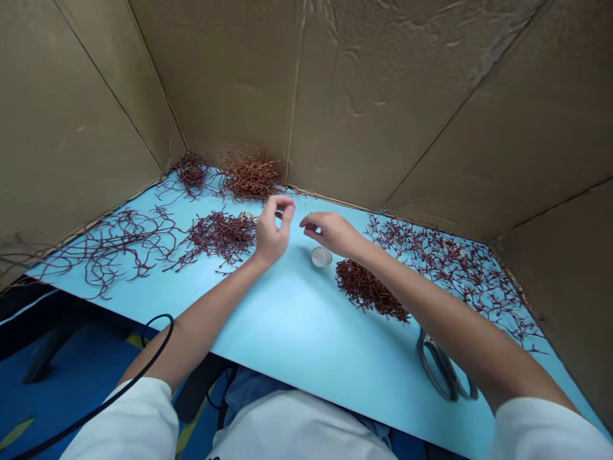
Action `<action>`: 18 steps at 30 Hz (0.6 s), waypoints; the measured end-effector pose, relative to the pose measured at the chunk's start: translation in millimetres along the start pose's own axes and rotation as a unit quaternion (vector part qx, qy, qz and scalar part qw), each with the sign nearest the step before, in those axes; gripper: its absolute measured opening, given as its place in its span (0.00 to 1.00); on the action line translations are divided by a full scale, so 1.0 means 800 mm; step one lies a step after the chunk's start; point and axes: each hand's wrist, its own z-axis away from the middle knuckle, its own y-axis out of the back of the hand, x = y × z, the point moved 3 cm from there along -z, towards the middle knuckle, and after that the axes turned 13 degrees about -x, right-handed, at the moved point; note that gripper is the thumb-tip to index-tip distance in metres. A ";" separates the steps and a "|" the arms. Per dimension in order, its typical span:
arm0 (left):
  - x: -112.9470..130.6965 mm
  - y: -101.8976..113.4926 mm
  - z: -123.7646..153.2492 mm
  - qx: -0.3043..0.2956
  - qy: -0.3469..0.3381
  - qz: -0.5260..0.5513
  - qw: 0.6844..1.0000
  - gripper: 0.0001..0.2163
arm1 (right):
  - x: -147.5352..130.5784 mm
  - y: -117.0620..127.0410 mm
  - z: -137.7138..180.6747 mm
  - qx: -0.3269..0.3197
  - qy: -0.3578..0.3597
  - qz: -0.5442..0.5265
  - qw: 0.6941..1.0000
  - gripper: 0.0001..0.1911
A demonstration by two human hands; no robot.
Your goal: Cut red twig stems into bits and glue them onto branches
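Standing on the tabletop (287,319), just on the near side of the right hand (335,233), one small cup (321,257) is seen with its round face turned up; no clear long axis is shown by it. Beside it, one dense heap of short twigs (366,291) is stretched slantwise, from the cup towards the near right, and is partly covered by the right forearm. Both hands are held above the tabletop, apart from each other. The left hand's (274,233) grip is narrow, thumb and fingertips nearly meeting; the right hand's fingers are bent, and whether anything is pinched in either cannot be told. Four clumps are counted on the left: cut pieces (223,237) near the left hand, an orange-brown tangle (251,176), a darker bundle (191,169) and loose long strands (124,239). Forked sprigs (445,265) are scattered on the right. One pair of scissors (447,370) is partly hidden by the right forearm, its handles pointing nearward. The tabletop is walled by cardboard (230,76); one black cable (143,374) is draped across the left arm.
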 end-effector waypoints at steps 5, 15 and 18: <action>-0.062 0.078 -0.037 -0.045 0.148 -0.302 0.941 0.10 | -0.051 -0.015 -0.057 -0.024 0.010 0.061 0.998 0.12; -0.072 0.105 -0.042 -0.076 0.212 -0.324 0.919 0.17 | -0.092 -0.046 -0.103 -0.032 0.067 0.148 0.986 0.14; -0.058 0.133 -0.036 -0.094 0.197 -0.311 0.925 0.19 | -0.089 -0.047 -0.101 -0.034 0.068 0.155 0.985 0.14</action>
